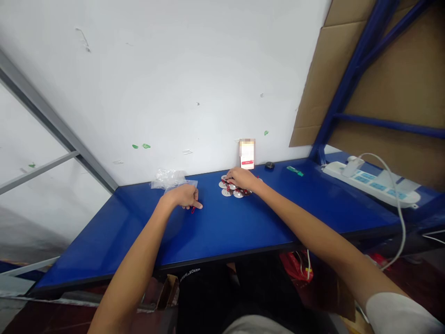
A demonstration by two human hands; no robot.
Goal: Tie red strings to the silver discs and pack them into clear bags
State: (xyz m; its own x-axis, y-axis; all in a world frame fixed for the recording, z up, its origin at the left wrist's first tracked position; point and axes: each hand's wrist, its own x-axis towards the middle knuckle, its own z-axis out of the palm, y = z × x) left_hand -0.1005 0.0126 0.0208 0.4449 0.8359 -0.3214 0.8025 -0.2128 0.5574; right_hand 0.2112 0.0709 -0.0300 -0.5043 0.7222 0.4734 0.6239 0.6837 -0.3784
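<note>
My left hand (188, 195) is closed above the left half of the table, thumb pointing right. A small red cord loop (193, 210) sticks out below its fingers; the rest of what it pinches is hidden. Clear plastic bags (170, 179) lie just behind and beside this hand. My right hand (240, 177) reaches over a pile of round, shiny silver discs with red cords (238, 193). Its fingers are bent down together onto the discs at the pile's back left, and the fingertips are partly hidden among them.
On the blue table (222, 227), a lit phone (247, 155) leans against the wall behind the pile. A small black case (269, 165) and a green strip (295, 171) lie to its right. A white power strip (371, 183) with a plugged-in cable occupies the right end.
</note>
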